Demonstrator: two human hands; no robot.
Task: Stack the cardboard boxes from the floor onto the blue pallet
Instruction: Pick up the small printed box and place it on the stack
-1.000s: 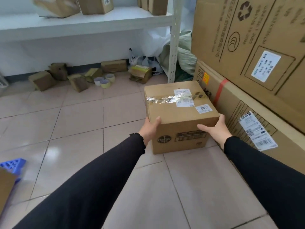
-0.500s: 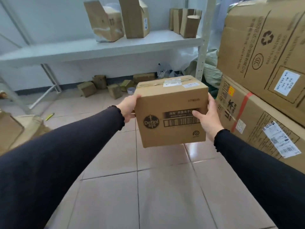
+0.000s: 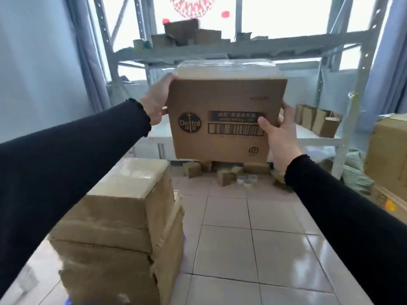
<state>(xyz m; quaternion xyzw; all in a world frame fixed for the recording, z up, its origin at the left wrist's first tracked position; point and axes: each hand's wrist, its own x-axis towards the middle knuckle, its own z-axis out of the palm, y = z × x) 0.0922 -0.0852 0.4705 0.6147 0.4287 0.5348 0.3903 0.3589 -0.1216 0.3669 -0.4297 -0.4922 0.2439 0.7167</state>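
Your left hand (image 3: 156, 102) presses flat against the left side of the Dettol box (image 3: 226, 119), fingers curled over its upper left corner. Your right hand (image 3: 279, 137) clamps the opposite side low down, thumb laid across the front face just beside the barcode, the other fingers wrapped behind the right edge. Between the two palms the box hangs in the air at chest height, clear of the floor and touching nothing else.

The box is closed; its top flaps are taped down and glare off the tape hides any label there, so what is inside cannot be told. The printed face with the round logo and barcode points back at you, the print reads upright, and the top surface tips slightly toward you. Its long axis runs from 9 o'clock to 3 o'clock, level across your view.

At 7 o'clock, below your left sleeve (image 3: 72, 164), stands a stack of cardboard boxes (image 3: 123, 227), all closed, layered one on another, blurred by motion. A sliver of blue pallet (image 3: 68, 301) shows at its foot. At 12 o'clock behind the held box rises a metal shelf rack (image 3: 242, 48) bearing small cartons. More small boxes (image 3: 224, 176) lie on the tiled floor (image 3: 253, 249) under it. At 3 o'clock sits a large carton (image 3: 389, 150).
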